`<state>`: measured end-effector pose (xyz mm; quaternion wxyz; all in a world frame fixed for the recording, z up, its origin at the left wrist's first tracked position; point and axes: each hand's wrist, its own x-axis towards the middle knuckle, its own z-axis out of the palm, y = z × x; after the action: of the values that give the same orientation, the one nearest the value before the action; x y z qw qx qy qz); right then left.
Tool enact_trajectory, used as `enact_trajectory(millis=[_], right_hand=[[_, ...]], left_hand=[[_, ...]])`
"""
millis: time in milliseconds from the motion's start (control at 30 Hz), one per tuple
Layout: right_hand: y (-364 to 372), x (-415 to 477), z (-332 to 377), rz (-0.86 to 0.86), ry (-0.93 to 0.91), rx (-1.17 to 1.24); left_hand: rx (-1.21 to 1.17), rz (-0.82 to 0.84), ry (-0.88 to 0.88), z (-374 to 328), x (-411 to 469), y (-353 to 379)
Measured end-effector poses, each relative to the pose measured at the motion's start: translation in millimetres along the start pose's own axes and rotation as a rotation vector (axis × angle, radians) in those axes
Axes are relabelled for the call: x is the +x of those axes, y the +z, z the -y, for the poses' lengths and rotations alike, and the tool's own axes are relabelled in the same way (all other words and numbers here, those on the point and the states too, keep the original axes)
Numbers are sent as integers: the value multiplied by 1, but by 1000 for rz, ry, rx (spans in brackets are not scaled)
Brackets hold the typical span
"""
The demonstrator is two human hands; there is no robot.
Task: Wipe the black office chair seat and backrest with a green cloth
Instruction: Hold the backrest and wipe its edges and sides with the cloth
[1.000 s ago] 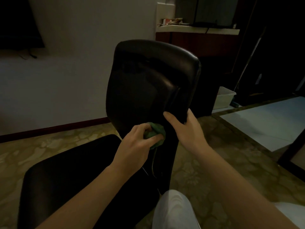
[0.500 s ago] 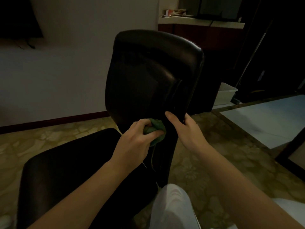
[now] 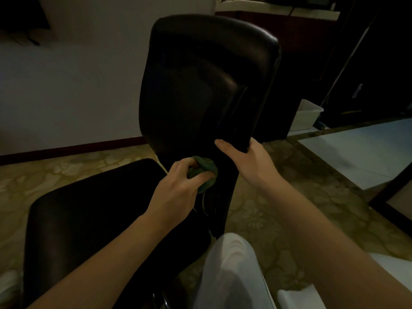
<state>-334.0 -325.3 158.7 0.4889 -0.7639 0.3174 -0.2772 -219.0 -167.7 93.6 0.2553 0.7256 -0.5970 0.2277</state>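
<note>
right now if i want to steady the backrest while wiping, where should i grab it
Probably its lower right edge, coming from the right. The backrest stands upright with that edge free, so the right hand wraps it, thumb in front, clear of the left hand holding the green cloth beside it.

Left hand: grips a bunched green cloth and holds it against the lower part of the backrest.
Right hand: holds the backrest's lower right corner, thumb lying across the face toward the camera, fingers hidden behind the edge.
Backrest: black, glossy, upright.
Seat: black, below and left of the backrest, under the left forearm.
Knee: in pale trousers, just beside the seat's near right edge.
Floor: flower-patterned; a white bin stands on it past the backrest's right edge.
</note>
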Motion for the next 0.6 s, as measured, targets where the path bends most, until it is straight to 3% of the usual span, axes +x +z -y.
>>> enact_trajectory(millis=[267,600], right_hand=[[1,-1,-2,-13,4,7],[2,-7,-8,-28,-2,-32]], left_hand=[[-39,-93,32,-4,24,-19],[57,-13,40,5,-2,2]])
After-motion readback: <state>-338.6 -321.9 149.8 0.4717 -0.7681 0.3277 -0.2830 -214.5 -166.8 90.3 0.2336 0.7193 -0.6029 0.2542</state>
